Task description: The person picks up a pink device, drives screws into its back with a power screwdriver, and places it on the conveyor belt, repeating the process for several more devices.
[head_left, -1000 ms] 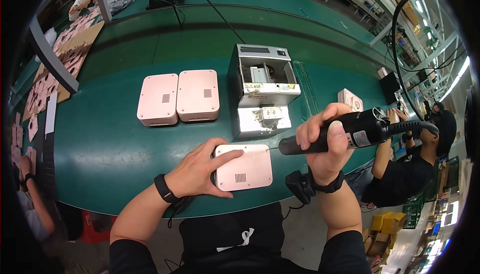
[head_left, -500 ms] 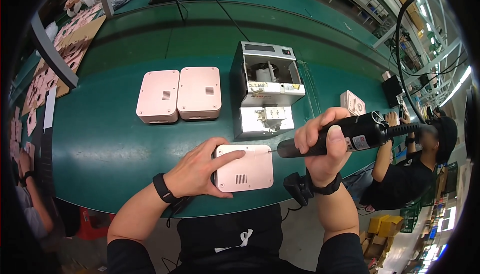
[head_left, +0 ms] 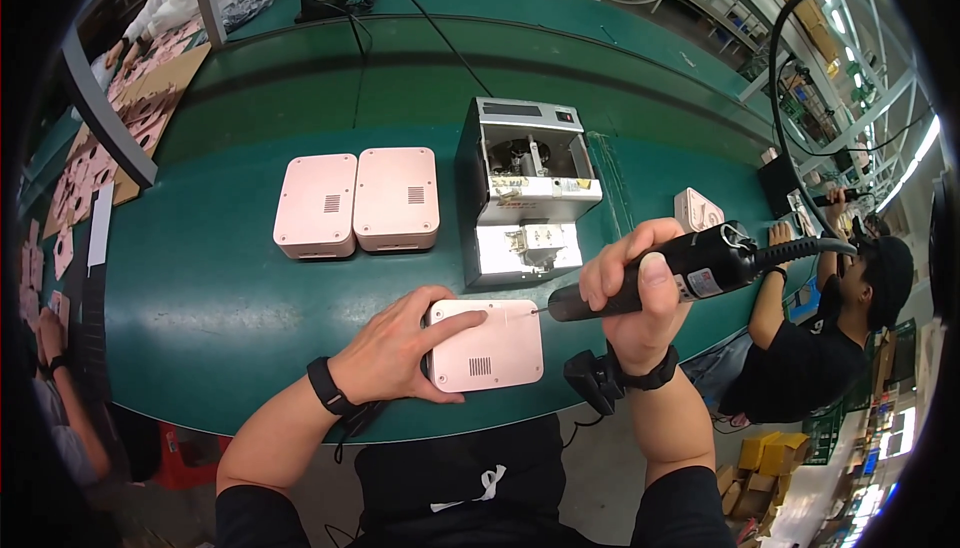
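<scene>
while the green workbench (head_left: 220,328) spreads beneath everything, a grey-and-black machine (head_left: 540,188) stands near its middle. at 9 o'clock from the machine, two pink boxes (head_left: 396,183) lie side by side, vent slots (head_left: 415,195) facing up. just past 6 o'clock from the machine, and apart from that pair, a third pink box (head_left: 515,353) lies flat on the workbench.

the left hand (head_left: 385,353), at 9 o'clock, holds this third pink box: its forefinger lies across the top face with the tip just on the 12 o'clock side of centre, its thumb rests against the 7 o'clock edge, and the palm lies along the 9 o'clock side. the right hand (head_left: 640,333), between 2 and 3 o'clock from the box, is wrapped around a black power driver (head_left: 715,263), fingers curled tight. farther off at 2 o'clock sits a smaller pink case (head_left: 690,210). smallest of all, the driver's thin bit (head_left: 541,311) points at the box's 2 o'clock corner; whether it touches is too small to tell.
</scene>
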Tool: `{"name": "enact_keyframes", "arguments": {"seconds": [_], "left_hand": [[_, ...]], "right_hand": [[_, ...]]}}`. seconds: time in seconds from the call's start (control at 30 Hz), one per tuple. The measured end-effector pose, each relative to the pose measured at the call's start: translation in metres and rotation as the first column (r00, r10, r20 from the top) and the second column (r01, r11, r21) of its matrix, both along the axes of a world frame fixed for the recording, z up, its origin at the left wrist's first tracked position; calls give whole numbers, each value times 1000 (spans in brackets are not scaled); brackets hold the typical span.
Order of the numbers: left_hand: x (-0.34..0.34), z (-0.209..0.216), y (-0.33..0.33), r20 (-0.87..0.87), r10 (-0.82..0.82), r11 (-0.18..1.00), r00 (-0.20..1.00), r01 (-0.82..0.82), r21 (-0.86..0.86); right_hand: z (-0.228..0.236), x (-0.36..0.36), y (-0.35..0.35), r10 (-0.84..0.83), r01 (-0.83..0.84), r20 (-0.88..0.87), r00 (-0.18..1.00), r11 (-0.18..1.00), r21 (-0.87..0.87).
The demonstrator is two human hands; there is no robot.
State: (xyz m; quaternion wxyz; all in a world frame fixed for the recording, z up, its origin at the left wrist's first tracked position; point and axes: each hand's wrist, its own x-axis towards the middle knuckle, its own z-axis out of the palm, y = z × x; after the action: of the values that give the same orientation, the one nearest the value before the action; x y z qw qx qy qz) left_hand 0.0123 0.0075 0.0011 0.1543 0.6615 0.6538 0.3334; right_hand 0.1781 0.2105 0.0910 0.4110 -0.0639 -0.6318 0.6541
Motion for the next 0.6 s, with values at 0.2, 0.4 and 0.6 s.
{"name": "enact_keyframes", "arguments": {"seconds": [0.2,0.4,0.6], "left_hand": [[-1,-1,0,1,-5,1000,1000,5,-7],[-3,-3,-2,-4,-7,1000,1000,7,21],[1,-1,-3,-21,11,999,1000,-10,36]], "right_hand": [[-3,0,5,134,-133,20,991,991,-12],[-5,3,8,200,-201,-28,979,979,-24],[2,-1,11,140,-139,8,990,990,-21]]}}
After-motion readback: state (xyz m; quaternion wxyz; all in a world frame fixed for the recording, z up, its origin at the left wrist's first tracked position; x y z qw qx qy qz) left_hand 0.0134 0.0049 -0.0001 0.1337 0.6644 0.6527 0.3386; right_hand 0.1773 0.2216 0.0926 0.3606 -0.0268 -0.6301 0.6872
